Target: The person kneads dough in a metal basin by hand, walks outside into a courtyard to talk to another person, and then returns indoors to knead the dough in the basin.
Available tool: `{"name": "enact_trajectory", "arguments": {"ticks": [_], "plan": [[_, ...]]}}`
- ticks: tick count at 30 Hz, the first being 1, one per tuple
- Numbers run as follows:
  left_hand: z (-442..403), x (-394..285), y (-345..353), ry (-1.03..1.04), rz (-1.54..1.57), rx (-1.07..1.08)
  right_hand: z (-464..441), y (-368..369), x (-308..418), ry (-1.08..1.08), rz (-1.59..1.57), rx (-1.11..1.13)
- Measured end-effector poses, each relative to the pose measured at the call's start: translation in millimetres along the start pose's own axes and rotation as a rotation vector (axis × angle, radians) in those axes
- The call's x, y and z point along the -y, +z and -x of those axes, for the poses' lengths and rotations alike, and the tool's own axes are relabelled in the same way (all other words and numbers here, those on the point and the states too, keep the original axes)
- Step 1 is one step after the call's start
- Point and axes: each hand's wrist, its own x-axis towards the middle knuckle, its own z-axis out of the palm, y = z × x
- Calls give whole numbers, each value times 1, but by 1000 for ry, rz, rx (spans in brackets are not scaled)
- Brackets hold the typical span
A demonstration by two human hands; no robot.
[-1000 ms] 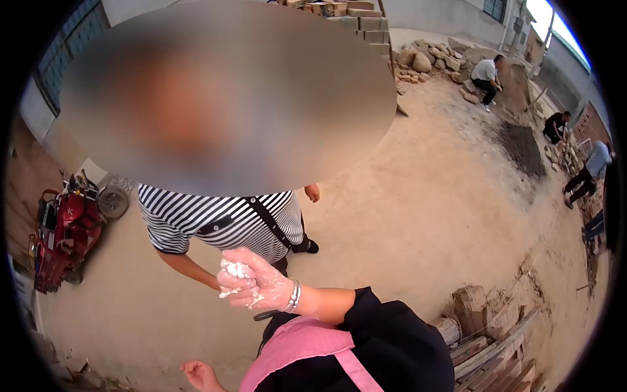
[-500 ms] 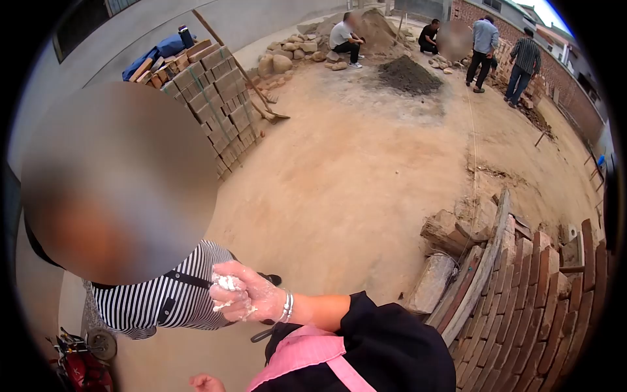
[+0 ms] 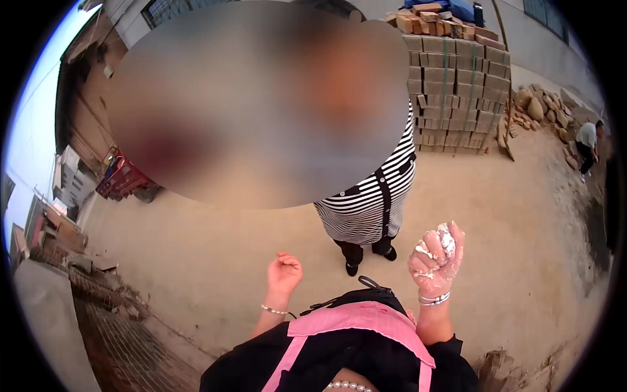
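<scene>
My right hand (image 3: 436,260) is raised at chest height, its fingers curled into a fist. White pasty stuff (image 3: 447,240) sticks between and over the fingers, and powdery smears cover the palm. Silver bangles (image 3: 434,299) circle that wrist. To the left, my left hand (image 3: 285,271) is held up with its fingers folded in; no object shows in it. It looks clean, with a bracelet (image 3: 274,310) at the wrist. A pink apron (image 3: 359,316) over black clothing lies between my arms. Facing me stands a person in a striped top (image 3: 366,212), apart from both hands.
Behind the person rises a strapped stack of bricks (image 3: 457,98), with a shovel (image 3: 504,134) leaning on its right side. Rocks (image 3: 537,108) and another person (image 3: 586,142) are at far right. A red vehicle (image 3: 127,178) stands at left on the bare ground.
My view has swung left and down, so the striped person is now ahead. My left hand has come fully into view. The right hand remains raised in a fist.
</scene>
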Motion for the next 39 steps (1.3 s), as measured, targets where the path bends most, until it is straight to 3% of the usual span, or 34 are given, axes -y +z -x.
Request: {"name": "enact_trajectory", "arguments": {"ticks": [15, 30, 31, 39], "plan": [[20, -6, -13, 68, 76, -63, -22, -21, -16, 131, -4, -71], [24, -7, -9, 90, 44, -94, -26, -24, -18, 124, -29, -84], [25, -5, -8, 72, 45, -72, -27, -22, -17, 141, -7, -5], [21, -4, -7, 78, 56, -63, -26, -22, -18, 111, -6, -77]]}}
